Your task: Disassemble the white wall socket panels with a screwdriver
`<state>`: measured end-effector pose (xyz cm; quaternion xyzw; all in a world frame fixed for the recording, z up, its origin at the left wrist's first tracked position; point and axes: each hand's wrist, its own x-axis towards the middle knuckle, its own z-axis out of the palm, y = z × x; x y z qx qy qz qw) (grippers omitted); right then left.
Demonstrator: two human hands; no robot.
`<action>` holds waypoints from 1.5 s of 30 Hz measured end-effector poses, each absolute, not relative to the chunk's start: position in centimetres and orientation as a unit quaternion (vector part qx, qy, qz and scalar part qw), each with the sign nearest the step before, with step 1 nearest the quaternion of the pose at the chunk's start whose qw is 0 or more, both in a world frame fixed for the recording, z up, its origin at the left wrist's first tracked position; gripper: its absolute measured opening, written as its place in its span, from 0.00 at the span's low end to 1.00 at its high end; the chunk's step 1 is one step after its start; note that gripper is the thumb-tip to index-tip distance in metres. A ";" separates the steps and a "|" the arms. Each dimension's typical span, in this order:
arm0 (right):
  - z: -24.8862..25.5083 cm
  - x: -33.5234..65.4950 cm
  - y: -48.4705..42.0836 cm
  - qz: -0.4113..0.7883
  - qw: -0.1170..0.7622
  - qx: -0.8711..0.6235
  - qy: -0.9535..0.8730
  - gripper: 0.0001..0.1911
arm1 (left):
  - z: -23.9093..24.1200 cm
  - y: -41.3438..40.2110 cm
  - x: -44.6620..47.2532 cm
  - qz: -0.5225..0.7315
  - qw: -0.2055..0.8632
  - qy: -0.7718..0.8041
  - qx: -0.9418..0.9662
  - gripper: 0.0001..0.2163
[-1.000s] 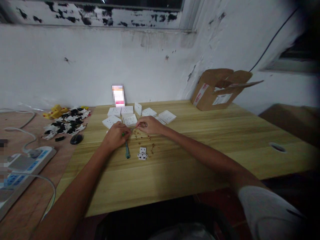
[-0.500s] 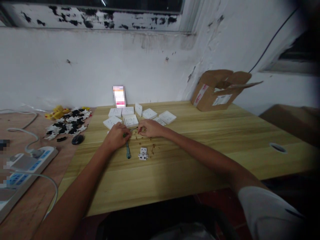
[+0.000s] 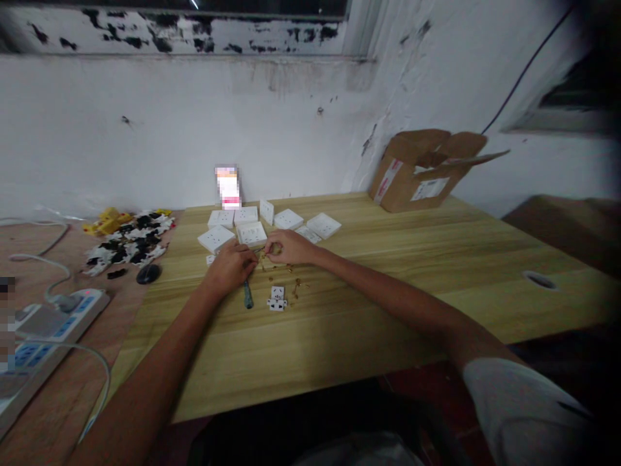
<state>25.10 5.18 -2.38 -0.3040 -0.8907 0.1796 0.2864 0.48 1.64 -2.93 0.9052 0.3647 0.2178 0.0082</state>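
My left hand (image 3: 231,265) rests curled on the wooden table (image 3: 369,304), fingers closed over the upper end of a green-handled screwdriver (image 3: 248,295) that lies pointing toward me. My right hand (image 3: 287,247) sits just to its right, fingers pinched on something small I cannot make out, among scattered small brass parts (image 3: 295,283). A small white socket insert (image 3: 277,299) lies on the table just in front of both hands. Several white socket plates (image 3: 252,232) lie right behind the hands.
A pile of black, white and yellow plastic parts (image 3: 127,237) and a dark mouse (image 3: 146,273) lie to the left. A power strip with cables (image 3: 43,327) sits at the far left. An open cardboard box (image 3: 423,169) stands at the back right. A cable hole (image 3: 538,279) is in the tabletop.
Both hands stay in nearly the same spot; the left hand has closed in slightly toward the right, covering the screwdriver's green tip. The view has shifted a little.
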 end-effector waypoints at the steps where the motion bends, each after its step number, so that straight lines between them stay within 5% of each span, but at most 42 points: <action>1: -2.4 25.1 5.2 0.180 0.285 -0.302 -0.892 0.06 | -2.8 1.6 0.5 0.219 0.006 0.365 0.905 0.07; 25: -2.7 25.0 5.4 0.287 0.320 -0.332 -0.840 0.07 | -1.9 0.4 0.5 0.349 0.013 0.452 0.821 0.09; 45: -1.9 24.8 4.8 0.201 0.348 -0.262 -0.877 0.06 | -2.1 0.7 0.3 0.332 0.036 0.449 0.829 0.08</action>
